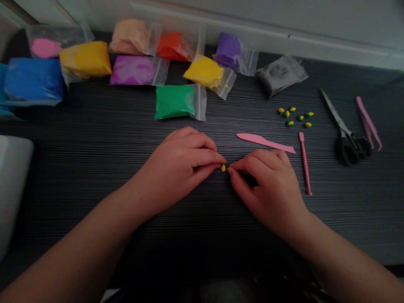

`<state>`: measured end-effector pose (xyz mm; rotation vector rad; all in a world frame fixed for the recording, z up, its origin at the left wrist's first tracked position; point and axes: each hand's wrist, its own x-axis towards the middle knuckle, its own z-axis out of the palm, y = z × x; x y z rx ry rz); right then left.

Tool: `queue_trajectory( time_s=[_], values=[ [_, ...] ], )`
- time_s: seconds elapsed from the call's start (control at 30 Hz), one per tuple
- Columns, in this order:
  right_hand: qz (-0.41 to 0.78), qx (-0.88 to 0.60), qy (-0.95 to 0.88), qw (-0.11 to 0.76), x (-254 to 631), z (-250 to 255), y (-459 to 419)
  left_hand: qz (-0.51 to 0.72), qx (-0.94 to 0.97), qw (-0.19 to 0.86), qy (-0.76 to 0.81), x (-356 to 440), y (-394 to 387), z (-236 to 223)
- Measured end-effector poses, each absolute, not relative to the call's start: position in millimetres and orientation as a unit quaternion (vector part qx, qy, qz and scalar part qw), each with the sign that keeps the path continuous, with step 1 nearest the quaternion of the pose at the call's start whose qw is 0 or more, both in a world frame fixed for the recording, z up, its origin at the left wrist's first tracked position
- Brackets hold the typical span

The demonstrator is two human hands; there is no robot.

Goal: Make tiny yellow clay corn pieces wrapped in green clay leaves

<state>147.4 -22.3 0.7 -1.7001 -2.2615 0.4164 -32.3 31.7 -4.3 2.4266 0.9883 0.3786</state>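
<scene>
Between my fingertips is a tiny yellow and green clay piece (223, 168), a yellow drop with green at its sides. My left hand (186, 158) pinches it from the left with thumb and forefinger. From the right, the thumb and forefinger of my right hand (265, 181) close on its green end. Just beyond my right hand lies a pink plastic clay knife (265, 142). A thin pink modelling stick (304, 164) rests to the right of that hand. Farther back sit several small finished-looking yellow and green clay pieces (291, 123), loosely grouped.
Bags of coloured clay line the back, among them a green bag (175, 101), a yellow bag (204, 71) and a blue bag (34, 80). Black-handled scissors (344, 134) and pink tweezers (368, 120) lie at right. A white object (14, 185) stands at the left edge.
</scene>
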Motion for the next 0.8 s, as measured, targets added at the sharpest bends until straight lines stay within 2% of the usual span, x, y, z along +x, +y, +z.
queue_trajectory(
  time_s=[0.8],
  values=[
    [0.136,-0.576,-0.794,0.139,146.2,-0.6,-22.9,0.131,0.883,0.273,0.360,-33.7,34.6,-7.4]
  ],
)
